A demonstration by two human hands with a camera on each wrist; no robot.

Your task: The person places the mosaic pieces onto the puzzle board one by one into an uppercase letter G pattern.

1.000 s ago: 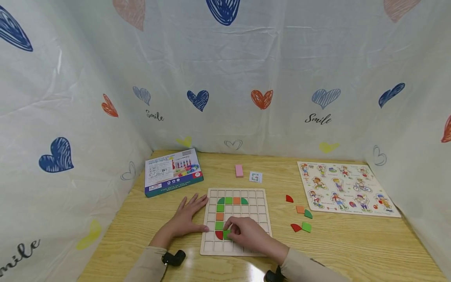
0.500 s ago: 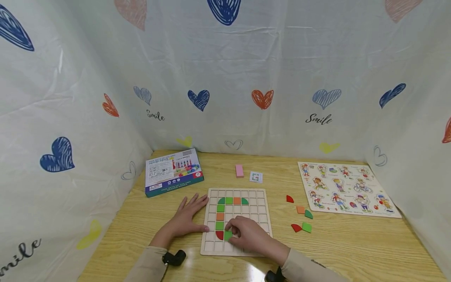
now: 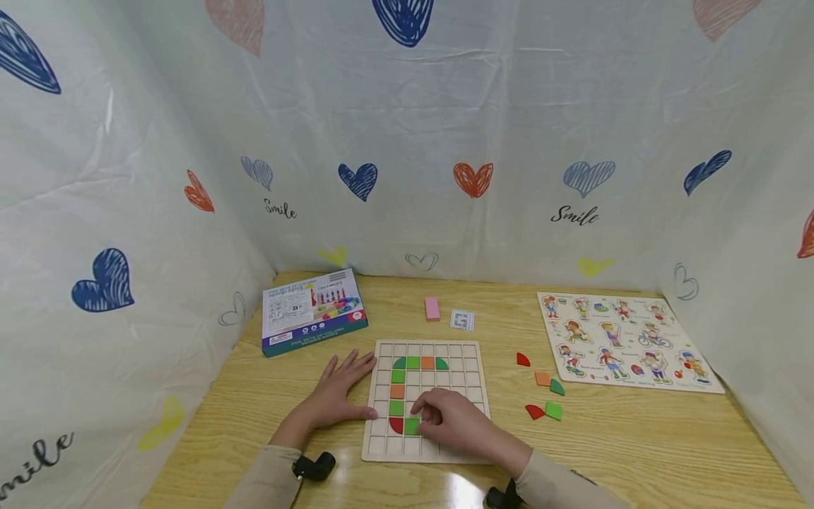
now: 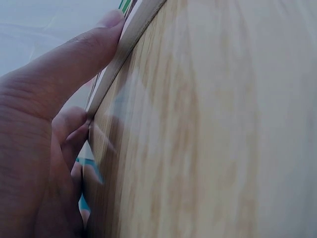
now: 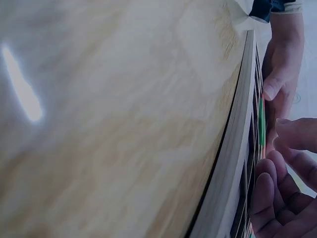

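On the table lies a wooden grid board (image 3: 472, 449) with green, orange and red tiles set in its cells. My left hand (image 3: 331, 399) rests flat at its left edge, fingers spread on the table. In the left wrist view its thumb (image 4: 79, 62) touches the board's rim (image 4: 133, 32). My right hand (image 3: 454, 422) hovers over the lower middle, just right of a green square tile (image 3: 411, 426). A red quarter-round tile (image 3: 396, 425) sits left of that square. In the right wrist view the thumb and index finger stand slightly apart, with nothing visible between them; the other fingers bend loosely.
Loose tiles lie right of the board, among them an orange square (image 3: 542, 379) and a red quarter-round (image 3: 523, 359). Beyond them is a picture puzzle board (image 3: 626, 339). A box (image 3: 314, 311), a pink block (image 3: 432, 309) and a small card (image 3: 462, 319) lie farther back.
My right hand has let go of the green square tile and drawn slightly up and right, so more of the tile shows. The left hand has stayed still.
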